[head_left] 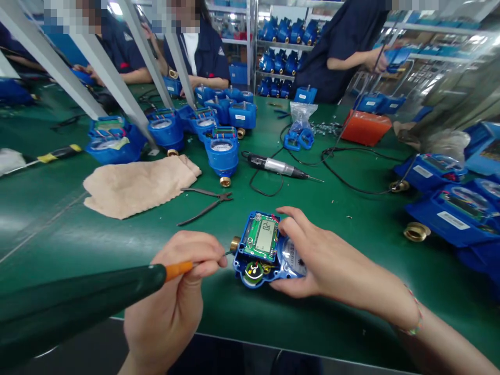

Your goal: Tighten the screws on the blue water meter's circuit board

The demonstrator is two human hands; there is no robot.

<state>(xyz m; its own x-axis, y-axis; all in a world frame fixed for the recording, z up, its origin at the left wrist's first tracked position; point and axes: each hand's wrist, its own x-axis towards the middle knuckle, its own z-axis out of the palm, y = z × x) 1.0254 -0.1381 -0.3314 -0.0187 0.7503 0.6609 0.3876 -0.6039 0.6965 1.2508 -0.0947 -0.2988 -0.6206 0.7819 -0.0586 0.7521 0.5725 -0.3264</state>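
The right hand (332, 260) has its fingers (291, 229) spread over the water meter (258, 250), steadying it, while the left hand (175, 297) pinches a screwdriver (177, 271), its tip near the meter at 9 o'clock.

Opened water meter (260, 250) near centre of surface (58, 234), between left hand (179, 291) and right hand (332, 260). Screwdriver (177, 271) in left hand, tip just beside meter. Diagonal cutters (205, 204) just far of meter; folded cloth (136, 186) left of cutters. Electric driver (277, 166) farther, right of cutters. Cluster of assembled meters (167, 130) beyond cloth. Box (366, 127) far right; meter housings (449, 216) along right edge, brass fitting (416, 232) beside them.
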